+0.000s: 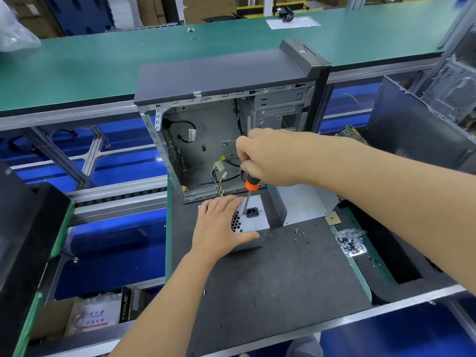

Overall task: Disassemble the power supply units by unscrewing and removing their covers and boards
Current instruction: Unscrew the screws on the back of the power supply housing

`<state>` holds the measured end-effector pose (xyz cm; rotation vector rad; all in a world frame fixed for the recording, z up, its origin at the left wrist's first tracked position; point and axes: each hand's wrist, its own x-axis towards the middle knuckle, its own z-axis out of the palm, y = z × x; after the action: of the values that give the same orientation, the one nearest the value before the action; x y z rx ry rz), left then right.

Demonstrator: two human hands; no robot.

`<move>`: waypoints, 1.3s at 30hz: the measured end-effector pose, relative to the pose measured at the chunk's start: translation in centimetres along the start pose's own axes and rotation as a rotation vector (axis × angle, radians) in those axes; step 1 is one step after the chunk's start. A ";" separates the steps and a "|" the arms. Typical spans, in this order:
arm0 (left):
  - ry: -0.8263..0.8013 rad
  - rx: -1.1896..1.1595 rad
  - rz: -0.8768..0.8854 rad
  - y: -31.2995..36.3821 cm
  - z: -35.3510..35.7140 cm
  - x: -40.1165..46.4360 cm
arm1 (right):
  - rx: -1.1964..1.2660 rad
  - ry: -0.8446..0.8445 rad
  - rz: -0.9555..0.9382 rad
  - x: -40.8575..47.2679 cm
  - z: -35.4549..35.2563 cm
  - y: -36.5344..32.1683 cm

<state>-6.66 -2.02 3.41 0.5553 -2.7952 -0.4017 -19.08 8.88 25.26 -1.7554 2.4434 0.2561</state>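
- Two bare forearms reach from the near edge over the dark foam mat (270, 274), which lies on the workbench.
- On the mat, in the middle, the power supply unit (251, 222) stands just in front of the open computer case (226, 119), its socket face turned up.
- Left hand (219, 228) lies flat on the unit's left part, fingers spread and the thumb along its near edge, pressing it steady.
- Right hand (273, 155) is closed around the handle of the screwdriver (248, 195), directly above the unit.
- Shaft of the screwdriver points almost straight down; its tip meets the top face just left of the black power socket (252, 213), probably on a screw, though the screw itself is too small to see.
- Loose screws (300, 233) lie on the mat to the right.
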 end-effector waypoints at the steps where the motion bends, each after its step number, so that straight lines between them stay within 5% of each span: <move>1: 0.012 -0.007 0.001 0.0 0.0 0.0 | 0.015 0.005 -0.020 -0.1 -0.1 -0.1; 6: -0.007 0.002 0.001 0.0 -0.1 0.0 | -0.141 0.023 -0.001 -0.1 -0.2 -0.3; 10: -0.004 0.004 0.003 0.0 -0.1 -0.1 | -0.010 0.020 -0.032 -0.2 -0.2 -0.1; 22: -0.014 0.016 -0.007 0.1 -0.1 -0.1 | -0.113 0.041 -0.031 0.2 0.3 -0.2; 29: -0.006 0.014 -0.008 0.1 -0.2 -0.1 | 0.123 0.028 0.024 0.3 0.2 -0.3; 33: -0.027 0.024 -0.010 0.1 -0.2 -0.1 | -0.159 0.097 0.029 0.2 0.1 -0.6; 37: -0.016 0.019 -0.006 0.1 -0.2 -0.2 | 0.226 0.036 -0.066 0.2 0.0 -0.2; 39: -0.007 0.019 -0.003 0.1 -0.1 -0.1 | 0.214 0.035 -0.053 0.1 0.0 -0.6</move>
<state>-6.53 -1.93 3.50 0.5637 -2.8078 -0.3788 -18.55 8.58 25.21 -1.7415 2.3431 -0.0401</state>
